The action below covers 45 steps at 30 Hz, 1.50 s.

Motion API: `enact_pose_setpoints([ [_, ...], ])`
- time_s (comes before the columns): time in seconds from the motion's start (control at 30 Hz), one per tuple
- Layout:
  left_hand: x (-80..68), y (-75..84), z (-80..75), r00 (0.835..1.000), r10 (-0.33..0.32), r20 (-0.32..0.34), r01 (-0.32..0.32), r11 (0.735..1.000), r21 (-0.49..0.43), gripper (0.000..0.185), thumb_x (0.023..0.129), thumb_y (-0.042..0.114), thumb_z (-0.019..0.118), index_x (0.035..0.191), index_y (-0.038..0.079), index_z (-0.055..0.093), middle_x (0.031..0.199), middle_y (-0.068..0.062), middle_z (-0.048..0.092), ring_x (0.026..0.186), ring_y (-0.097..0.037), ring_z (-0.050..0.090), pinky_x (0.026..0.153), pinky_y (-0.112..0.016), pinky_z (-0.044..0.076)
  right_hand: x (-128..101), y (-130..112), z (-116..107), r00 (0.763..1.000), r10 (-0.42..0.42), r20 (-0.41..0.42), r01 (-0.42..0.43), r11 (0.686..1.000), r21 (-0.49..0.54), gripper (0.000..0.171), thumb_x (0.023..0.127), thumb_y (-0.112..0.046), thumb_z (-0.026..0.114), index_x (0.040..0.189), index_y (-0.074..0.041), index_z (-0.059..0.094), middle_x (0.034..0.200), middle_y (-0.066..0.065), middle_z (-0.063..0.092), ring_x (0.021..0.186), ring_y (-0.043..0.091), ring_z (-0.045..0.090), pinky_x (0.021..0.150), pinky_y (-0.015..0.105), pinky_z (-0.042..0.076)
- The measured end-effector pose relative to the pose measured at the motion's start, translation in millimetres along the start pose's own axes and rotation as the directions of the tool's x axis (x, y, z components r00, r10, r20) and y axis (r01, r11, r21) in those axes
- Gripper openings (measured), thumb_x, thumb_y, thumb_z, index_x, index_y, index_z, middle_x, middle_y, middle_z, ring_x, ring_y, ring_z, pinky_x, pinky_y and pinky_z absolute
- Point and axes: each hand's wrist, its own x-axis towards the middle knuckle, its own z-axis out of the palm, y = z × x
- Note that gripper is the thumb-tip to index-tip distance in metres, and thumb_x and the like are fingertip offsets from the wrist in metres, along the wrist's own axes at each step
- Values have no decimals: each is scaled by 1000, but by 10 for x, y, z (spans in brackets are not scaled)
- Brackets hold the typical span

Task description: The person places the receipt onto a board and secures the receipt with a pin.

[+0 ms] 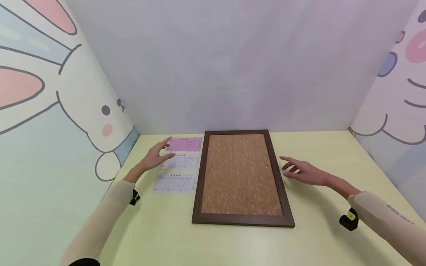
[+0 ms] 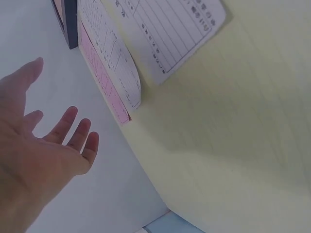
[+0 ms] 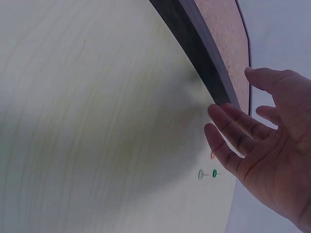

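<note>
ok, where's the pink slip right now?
In the head view the pink slip lies flat on the table's far left, against the cork board's left edge, above two white forms, with the left hand hovering over its near corner.

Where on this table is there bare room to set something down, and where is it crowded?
Bare table runs along the near edge in front of the cork board, and widely right of it beyond the right hand. A few pushpins lie near that hand. The left side is crowded: pink slip and two white forms fill the strip under the left hand.
</note>
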Motion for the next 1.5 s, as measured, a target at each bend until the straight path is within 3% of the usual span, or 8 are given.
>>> enact_pose_setpoints([
  [0.27,223,-125,109,999,-35,-7,34,999,-36,69,101,24,63,159,4,31,143,-33,50,131,-51,48,106,-67,39,-12,17,51,999,-8,31,8,1000,12,60,103,-16,61,150,12,36,120,19,67,103,22,69,83,28,57],
  [0.47,309,-259,103,989,-147,6,147,985,-95,63,105,25,58,160,8,32,147,-32,45,133,-50,46,106,-64,40,39,58,47,999,-19,33,18,1000,20,64,96,-15,71,143,18,42,115,20,67,94,14,71,79,27,57],
  [0.67,348,-486,47,957,-287,47,291,940,-179,62,106,20,54,161,9,29,152,-32,40,137,-49,46,108,-58,43,139,-18,116,997,54,63,-56,998,31,67,90,-14,76,140,19,46,108,19,71,90,20,74,81,38,59],
  [0.93,543,-516,89,940,-336,62,341,910,-236,69,102,28,58,161,9,27,145,-27,45,131,-41,46,108,-56,38,149,-58,58,989,110,104,-120,988,97,63,86,-4,78,133,22,45,91,12,72,84,24,74,71,27,58],
  [1.03,601,-547,113,917,-392,65,396,885,-245,71,102,24,61,162,8,26,148,-27,41,130,-40,43,110,-55,35,175,-67,58,984,121,130,-137,984,118,64,87,-5,78,133,21,43,90,12,71,84,22,73,70,27,57],
  [1.2,689,-622,149,871,-483,85,489,839,-239,79,98,25,69,161,6,26,142,-24,41,120,-33,40,101,-45,38,234,-57,54,976,151,160,-173,976,133,64,89,-6,77,135,19,41,91,11,71,85,20,71,68,27,54],
  [1.3,723,-633,167,859,-501,105,511,828,-229,81,97,29,71,160,5,27,140,-25,42,118,-33,43,97,-41,41,253,-35,39,974,153,166,-176,975,138,66,89,-6,77,137,18,39,91,11,72,84,18,70,66,27,53],
  [1.5,771,-577,189,846,-519,124,533,809,-250,77,98,24,68,160,4,27,144,-28,40,123,-37,41,106,-47,37,247,-4,-1,974,133,185,-172,962,212,66,90,-7,76,137,17,37,91,14,72,75,14,64,61,27,49],
])
